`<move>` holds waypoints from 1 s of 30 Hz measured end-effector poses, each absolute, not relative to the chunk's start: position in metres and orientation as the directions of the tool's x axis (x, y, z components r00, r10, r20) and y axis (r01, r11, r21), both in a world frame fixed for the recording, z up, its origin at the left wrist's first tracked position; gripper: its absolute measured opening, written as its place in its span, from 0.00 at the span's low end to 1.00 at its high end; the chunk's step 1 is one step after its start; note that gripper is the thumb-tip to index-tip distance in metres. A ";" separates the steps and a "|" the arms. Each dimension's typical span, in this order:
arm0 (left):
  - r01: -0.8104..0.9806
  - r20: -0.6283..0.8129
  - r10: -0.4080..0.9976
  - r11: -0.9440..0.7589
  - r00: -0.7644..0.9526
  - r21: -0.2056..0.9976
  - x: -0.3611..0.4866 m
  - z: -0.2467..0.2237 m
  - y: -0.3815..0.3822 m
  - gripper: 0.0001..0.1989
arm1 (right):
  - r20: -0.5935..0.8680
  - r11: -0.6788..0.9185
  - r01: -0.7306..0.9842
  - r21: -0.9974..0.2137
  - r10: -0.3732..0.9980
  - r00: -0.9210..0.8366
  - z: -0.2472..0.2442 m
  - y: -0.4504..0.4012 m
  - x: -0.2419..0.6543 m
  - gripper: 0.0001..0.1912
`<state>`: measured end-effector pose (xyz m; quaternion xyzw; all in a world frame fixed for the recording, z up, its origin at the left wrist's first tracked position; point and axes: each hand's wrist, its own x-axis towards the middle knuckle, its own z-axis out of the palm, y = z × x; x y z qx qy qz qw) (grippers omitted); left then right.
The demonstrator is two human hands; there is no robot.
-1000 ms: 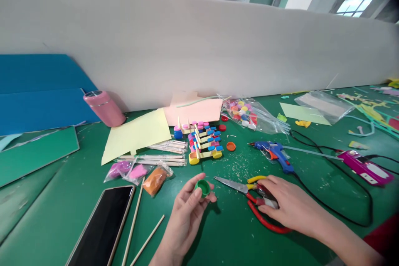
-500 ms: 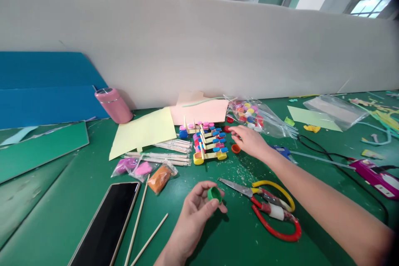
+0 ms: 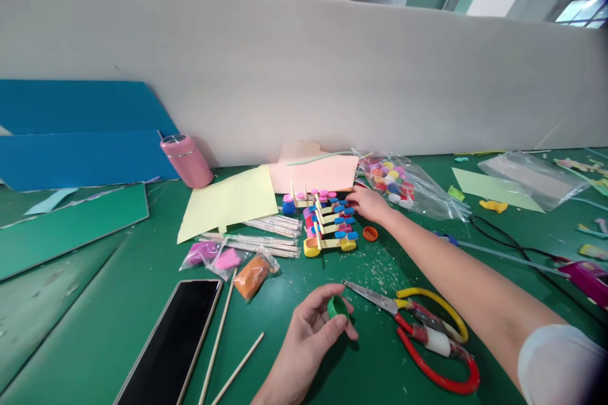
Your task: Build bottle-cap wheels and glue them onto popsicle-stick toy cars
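Between the thumb and fingers of my left hand (image 3: 311, 335) is a green bottle cap (image 3: 338, 309), its hollow side showing. My right hand (image 3: 369, 206) reaches forward to the right side of a cluster of small models (image 3: 327, 243) made of sticks and coloured caps. Its fingertips are partly hidden there, so whether they grip anything is unclear. An orange cap (image 3: 370, 233) lies on the table just below that hand. Scissors (image 3: 377, 299) with yellow and red handles lie right of my left hand.
A clear bag of coloured caps (image 3: 394, 180) lies behind my right hand. On the left are a phone (image 3: 171, 342), wooden sticks (image 3: 219, 335), bagged clay (image 3: 251, 276), yellow paper (image 3: 228, 199) and a pink bottle (image 3: 187, 161). A magenta tool (image 3: 589, 277) with a black cable sits at right.
My right hand has moved forward and left, from beside a red cap to the edge of the models. My left hand keeps the green cap. The view has shifted slightly.
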<state>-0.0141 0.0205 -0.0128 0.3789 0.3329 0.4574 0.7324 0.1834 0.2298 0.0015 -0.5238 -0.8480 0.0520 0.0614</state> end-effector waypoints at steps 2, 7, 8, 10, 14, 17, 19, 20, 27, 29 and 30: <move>-0.437 -0.143 0.920 0.305 0.364 0.846 -0.014 -0.014 0.021 0.14 | 0.051 0.423 0.888 -0.178 0.906 -0.421 0.001 0.230 0.187 0.13; -0.500 -0.170 0.915 0.346 0.365 0.794 -0.014 -0.015 0.021 0.12 | 0.100 0.337 0.900 -0.278 0.942 -0.321 0.006 0.219 0.199 0.13; -0.511 -0.178 0.913 0.357 0.367 0.782 -0.014 -0.014 0.021 0.11 | 0.115 0.325 0.895 -0.305 0.946 -0.305 0.007 0.215 0.202 0.13; -0.533 -0.197 0.907 0.383 0.373 0.755 -0.014 -0.012 0.021 0.08 | 0.145 0.314 0.875 -0.367 0.949 -0.280 0.010 0.203 0.207 0.13; -0.582 -0.223 0.904 0.408 0.364 0.704 -0.015 -0.008 0.022 0.05 | 0.184 0.302 0.801 -0.518 0.953 -0.241 0.017 0.174 0.214 0.09; -0.604 -0.242 0.902 0.420 0.356 0.677 -0.015 -0.006 0.023 0.08 | 0.162 0.278 0.709 -0.648 0.960 -0.229 0.020 0.151 0.215 0.09; -0.617 -0.247 0.902 0.424 0.354 0.663 -0.015 -0.006 0.022 0.08 | 0.125 0.248 0.639 -0.728 0.965 -0.232 0.023 0.136 0.213 0.11; -0.623 -0.246 0.904 0.421 0.350 0.660 -0.015 -0.006 0.022 0.07 | 0.104 0.230 0.604 -0.763 0.966 -0.236 0.024 0.129 0.210 0.11; -0.610 -0.249 0.907 0.414 0.340 0.676 -0.014 -0.004 0.021 0.08 | -0.033 0.119 0.416 -0.901 0.939 -0.342 0.038 0.084 0.184 0.11; -0.605 -0.241 0.905 0.414 0.349 0.680 -0.014 -0.004 0.021 0.05 | -0.062 0.098 0.387 -0.917 0.922 -0.382 0.040 0.075 0.176 0.11; -0.596 -0.242 0.907 0.411 0.345 0.690 -0.014 -0.003 0.021 0.05 | -0.074 0.091 0.376 -0.922 0.913 -0.402 0.040 0.071 0.173 0.11</move>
